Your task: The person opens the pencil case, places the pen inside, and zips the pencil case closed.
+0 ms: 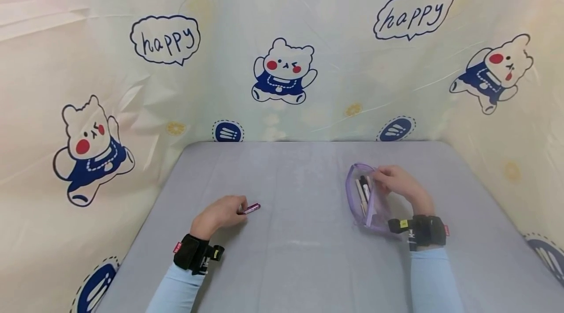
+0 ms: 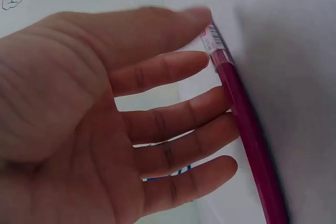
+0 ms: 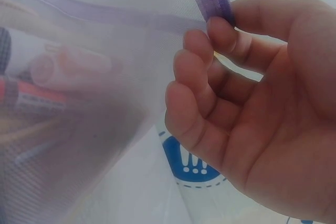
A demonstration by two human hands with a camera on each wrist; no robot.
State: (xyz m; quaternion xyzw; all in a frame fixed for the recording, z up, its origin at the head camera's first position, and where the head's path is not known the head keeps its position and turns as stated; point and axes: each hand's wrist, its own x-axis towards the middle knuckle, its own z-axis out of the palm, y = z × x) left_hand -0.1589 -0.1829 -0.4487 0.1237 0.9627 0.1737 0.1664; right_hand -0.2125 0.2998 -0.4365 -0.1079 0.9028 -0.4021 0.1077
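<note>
Left of the table's middle, my left hand point(image 1: 223, 211) reaches low with the thumb and fingertips at a magenta pen point(image 1: 252, 208). In the left wrist view the thumb tip covers one end of the pen point(image 2: 247, 114), by its barcode label, and the other fingertips line its side. On the right, my right hand point(image 1: 398, 183) pinches the purple edge of a see-through mesh pencil pouch point(image 1: 371, 205) between thumb and index finger. Several pens and markers point(image 1: 363, 188) lie inside the pouch. Through the mesh, the right wrist view shows a red-and-black labelled one point(image 3: 34, 95).
A grey cloth covers the table point(image 1: 304, 254). Behind it and at both sides hangs a pale curtain point(image 1: 335, 78) printed with bears and "happy" bubbles. Both wrists wear black camera straps, and the sleeves point(image 1: 434, 278) are light blue.
</note>
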